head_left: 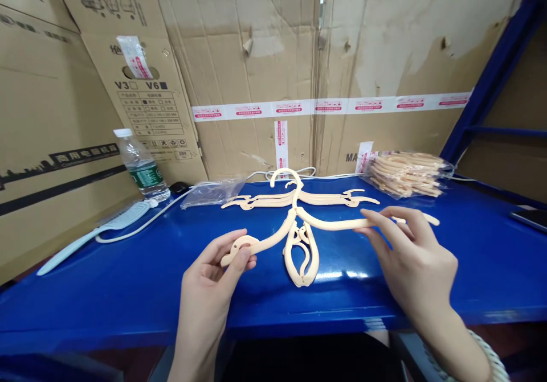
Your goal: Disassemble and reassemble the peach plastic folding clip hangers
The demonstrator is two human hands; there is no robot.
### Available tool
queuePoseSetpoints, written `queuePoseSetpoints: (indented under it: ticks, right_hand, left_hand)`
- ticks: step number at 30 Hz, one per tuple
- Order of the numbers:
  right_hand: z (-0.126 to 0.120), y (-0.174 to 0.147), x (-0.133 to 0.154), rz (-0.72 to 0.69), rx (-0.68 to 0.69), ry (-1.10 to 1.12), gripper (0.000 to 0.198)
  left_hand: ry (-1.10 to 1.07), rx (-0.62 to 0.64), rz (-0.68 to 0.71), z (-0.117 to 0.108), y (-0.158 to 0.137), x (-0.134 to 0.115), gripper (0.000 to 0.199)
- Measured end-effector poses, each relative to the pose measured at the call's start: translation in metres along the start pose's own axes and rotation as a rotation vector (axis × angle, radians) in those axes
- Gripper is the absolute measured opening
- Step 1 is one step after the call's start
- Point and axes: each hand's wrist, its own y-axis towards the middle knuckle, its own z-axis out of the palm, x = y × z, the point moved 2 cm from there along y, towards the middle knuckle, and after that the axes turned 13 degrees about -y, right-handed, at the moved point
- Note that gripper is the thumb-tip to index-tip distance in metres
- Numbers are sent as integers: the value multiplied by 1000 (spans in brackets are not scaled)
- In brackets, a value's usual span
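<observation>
Between my hands a cream folding clothes hanger point(329, 222) is held up with its arms spread and its hook at the top. My left hand point(217, 279) pinches the end of its left arm, thumb in front. Fingers of my right hand point(410, 251) close around the right arm, whose tip sticks out past them. Below the hanger's centre, a folded hanger point(302, 262) of the same colour lies on the blue table point(265, 308). Behind, more opened cream hangers point(265, 200) lie across the table, partly covered by the held one.
A clear bag of folded hangers point(405, 174) sits at the back right. On the left are a water bottle point(143, 168), a pale hairbrush point(102, 228), a white cable and a clear plastic wrapper point(213, 193). Cardboard point(256, 46) walls the back; a phone point(530, 217) lies far right.
</observation>
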Motion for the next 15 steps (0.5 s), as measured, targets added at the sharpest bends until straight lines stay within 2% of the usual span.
queuePoseSetpoints:
  ticks: [4, 8, 12, 15]
  right_hand:
    - [3, 0, 3, -97, 14, 68, 9]
    - [7, 0, 6, -118, 109, 356, 17]
    - [7, 1, -1, 93, 245, 654, 31]
    - [7, 1, -6, 317, 377, 893, 27]
  left_hand:
    - [17, -12, -11, -1, -2, -1, 43]
    - [49, -5, -4, -2, -2, 0, 41]
    - [41, 24, 4, -1, -2, 1, 39]
    - [-3, 18, -20, 0, -1, -1, 41]
